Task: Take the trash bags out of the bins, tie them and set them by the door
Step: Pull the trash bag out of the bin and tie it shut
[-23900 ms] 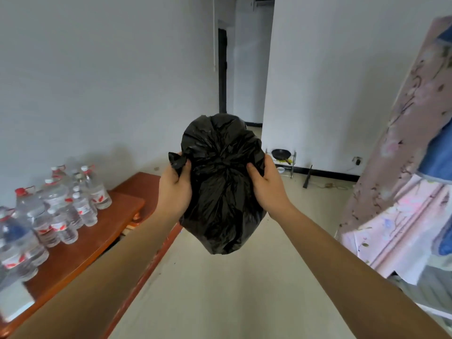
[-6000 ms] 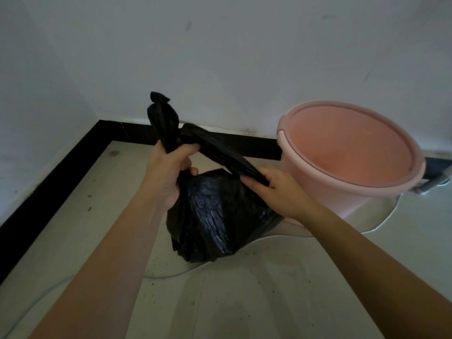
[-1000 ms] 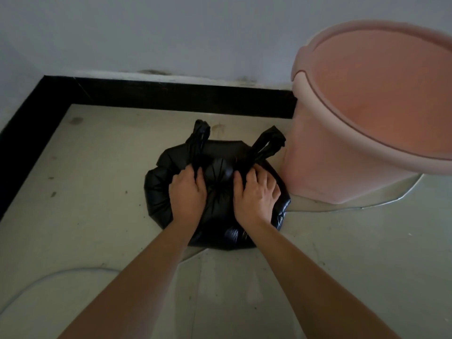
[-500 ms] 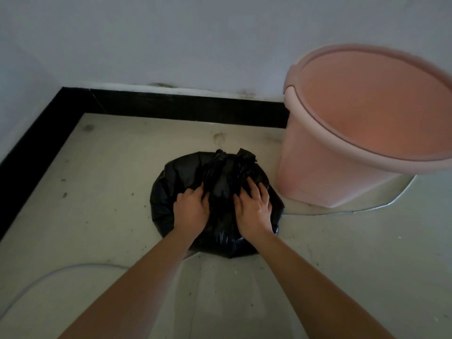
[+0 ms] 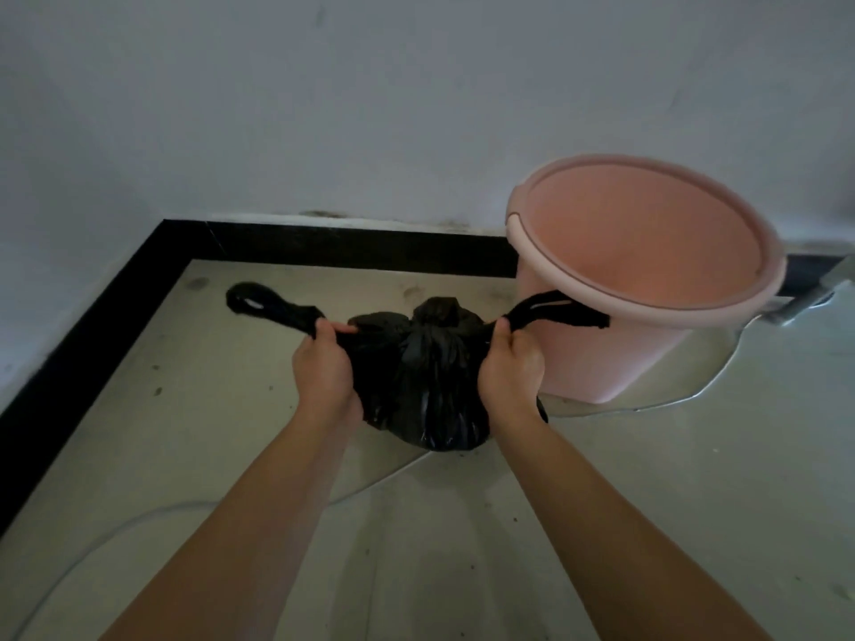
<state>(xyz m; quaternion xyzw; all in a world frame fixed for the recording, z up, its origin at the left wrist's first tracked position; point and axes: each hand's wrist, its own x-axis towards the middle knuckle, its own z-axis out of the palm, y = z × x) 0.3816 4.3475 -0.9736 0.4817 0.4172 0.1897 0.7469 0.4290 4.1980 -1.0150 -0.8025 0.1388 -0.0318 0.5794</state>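
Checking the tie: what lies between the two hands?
In the head view, the knotted black trash bag lies between the left hand and right hand.

L hand [image 5: 324, 363] fisted on bag [image 5: 430, 377], R hand [image 5: 511, 363] same, arms fwd

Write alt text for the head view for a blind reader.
The left hand and right hand each grip one handle of a black trash bag, stretched out sideways, a knot bunched between them. The bag is low over a pale floor in a wall corner, beside a pink bin.
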